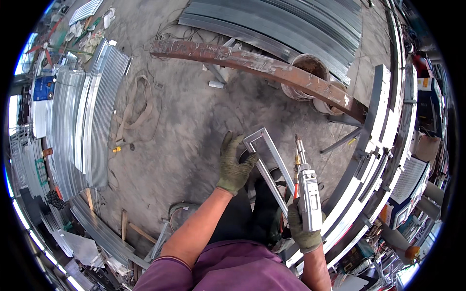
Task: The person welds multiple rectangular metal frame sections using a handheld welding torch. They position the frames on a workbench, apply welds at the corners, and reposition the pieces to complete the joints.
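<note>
My left hand (235, 167), in a green knitted glove, is open. Its fingers stretch away from me, and the thumb side lies against or just beside a narrow rectangular metal frame (272, 177). That frame slants from my left hand down towards my right; its near end is hidden. In my gloved right hand (302, 233) is a silver welding gun (309, 194), gripped with the fingers wrapped round it. The gun's copper-coloured nozzle (297, 138) points away from me, to the right of the frame and apart from it. A red hose or cable runs beside the gun.
A rusty beam (218, 53) crosses ahead, with buckets (310, 72) under its right part. Long metal profiles lie stacked at left (87, 121) and far ahead (272, 19). Pale rails (361, 165) run along the right. A strap (138, 109) lies on the concrete floor.
</note>
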Demonstrator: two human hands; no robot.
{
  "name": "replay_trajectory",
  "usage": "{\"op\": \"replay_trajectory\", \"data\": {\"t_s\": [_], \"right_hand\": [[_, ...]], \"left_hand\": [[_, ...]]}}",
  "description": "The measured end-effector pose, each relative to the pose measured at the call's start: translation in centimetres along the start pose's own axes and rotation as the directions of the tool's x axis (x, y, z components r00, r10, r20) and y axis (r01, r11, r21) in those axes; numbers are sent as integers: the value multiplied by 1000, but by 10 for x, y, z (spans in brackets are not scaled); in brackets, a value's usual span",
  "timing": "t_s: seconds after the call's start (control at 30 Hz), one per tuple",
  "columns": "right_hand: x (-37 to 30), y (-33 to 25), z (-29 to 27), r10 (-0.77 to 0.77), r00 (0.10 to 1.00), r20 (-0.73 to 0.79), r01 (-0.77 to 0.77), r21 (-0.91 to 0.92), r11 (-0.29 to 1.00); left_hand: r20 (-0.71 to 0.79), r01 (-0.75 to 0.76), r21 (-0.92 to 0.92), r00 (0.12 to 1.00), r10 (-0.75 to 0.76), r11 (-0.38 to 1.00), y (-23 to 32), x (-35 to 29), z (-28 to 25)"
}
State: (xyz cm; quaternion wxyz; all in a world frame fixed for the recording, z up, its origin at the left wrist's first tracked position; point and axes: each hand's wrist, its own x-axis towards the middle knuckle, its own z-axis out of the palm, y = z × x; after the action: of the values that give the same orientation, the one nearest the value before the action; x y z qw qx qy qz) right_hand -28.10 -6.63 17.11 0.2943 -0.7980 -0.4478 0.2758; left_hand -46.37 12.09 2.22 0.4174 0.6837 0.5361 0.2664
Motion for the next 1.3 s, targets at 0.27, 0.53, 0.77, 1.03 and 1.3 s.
{"op": "replay_trajectory", "data": {"t_s": [0.27,0.53,0.77,1.03,1.3], "right_hand": [[-25,-7,-8,18,986,-164,-20,-10,1000],[-47,1,-16,-48,955,-292,53,10,999],[-71,13,-17,18,942,-335,15,94,995],[-94,4,-21,207,912,-354,-105,287,952],[-86,-39,9,283,899,-333,-195,273,942]], "left_hand": [[95,-3,113,995,-8,994,5,7,-15],[583,-700,250,660,473,669,43,-15,-48],[944,-971,45,119,308,235,90,-19,26],[978,-965,-23,33,208,263,85,-6,54],[913,-961,-42,74,401,273,58,-14,56]]}}
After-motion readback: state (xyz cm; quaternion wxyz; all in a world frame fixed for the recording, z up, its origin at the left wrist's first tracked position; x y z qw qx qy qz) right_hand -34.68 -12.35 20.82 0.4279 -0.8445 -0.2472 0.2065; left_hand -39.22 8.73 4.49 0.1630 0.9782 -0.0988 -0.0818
